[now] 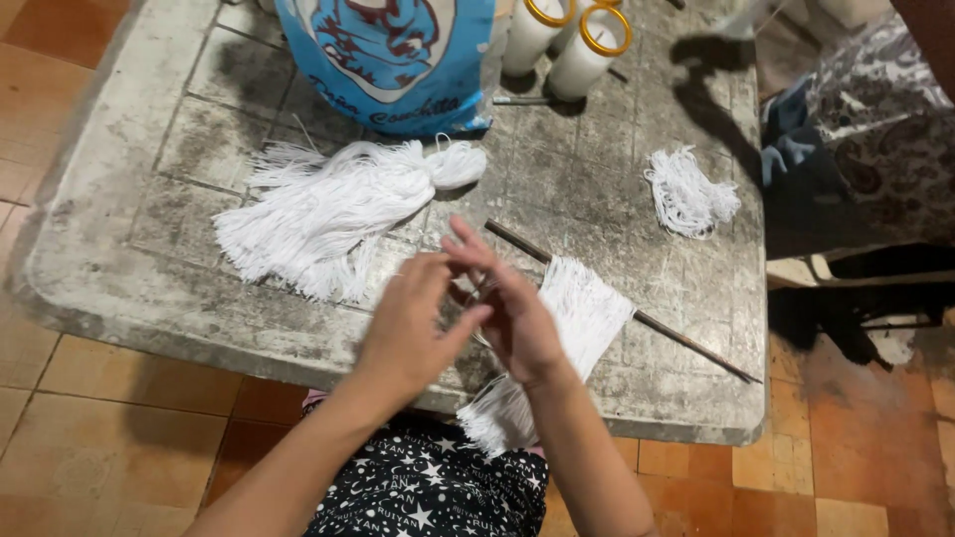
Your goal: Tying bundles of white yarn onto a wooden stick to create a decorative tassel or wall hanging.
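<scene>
Left hand (408,333) and right hand (517,318) meet, fingers (468,244) extended.

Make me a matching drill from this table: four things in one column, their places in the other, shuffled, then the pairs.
Things:
1. large white yarn bundle
2. small white yarn pile
3. blue bag
4. thin stick

Places:
A. top middle of the table, beside the candles
B. right side of the table, lying alone
C. left of the hands, tied near one end
D. running diagonally under the fringe of yarn

Pairs: 1-C, 2-B, 3-A, 4-D
</scene>
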